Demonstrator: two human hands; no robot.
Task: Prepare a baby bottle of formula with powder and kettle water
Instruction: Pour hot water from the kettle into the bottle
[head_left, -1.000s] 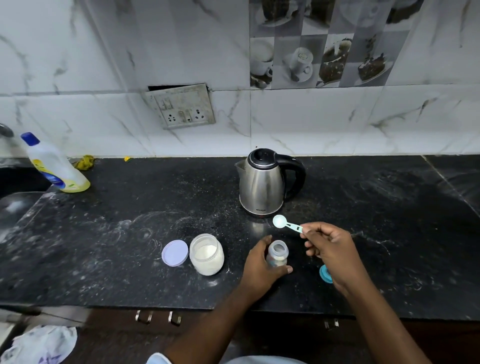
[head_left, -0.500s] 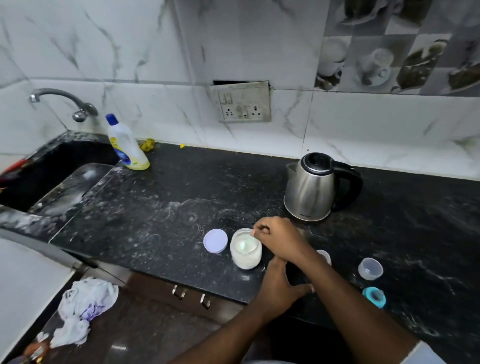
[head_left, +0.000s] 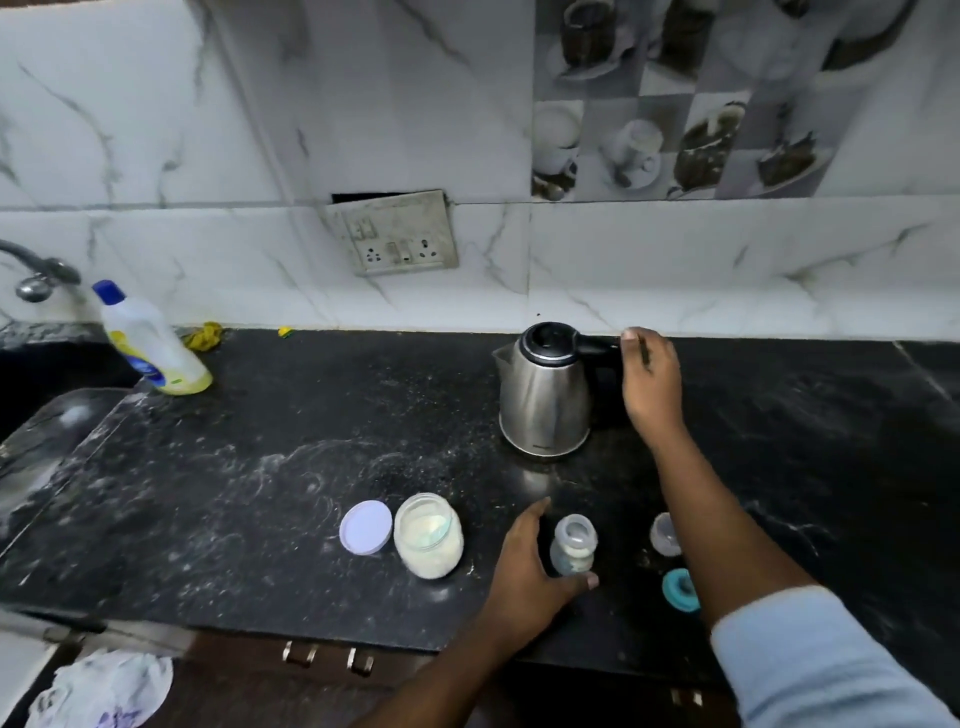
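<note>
A small clear baby bottle (head_left: 573, 545) stands open on the black counter (head_left: 260, 467), and my left hand (head_left: 530, 566) is wrapped around its left side. A steel kettle (head_left: 545, 395) with a black lid stands behind it. My right hand (head_left: 649, 384) is at the kettle's black handle, fingers curled around it. A glass jar of white powder (head_left: 428, 540) stands open to the left of the bottle, with a pale scoop lying inside. Its lilac lid (head_left: 365, 527) lies flat beside it.
A clear bottle cap (head_left: 665, 534) and a teal ring (head_left: 679, 590) lie right of the bottle, partly behind my right forearm. A yellow detergent bottle (head_left: 150, 343) stands by the sink (head_left: 41, 374) at the left. A tap (head_left: 36, 275) and wall socket (head_left: 397, 234) are behind.
My right hand left the scoop in the powder jar and moved back right to the kettle handle. My left hand stayed on the bottle.
</note>
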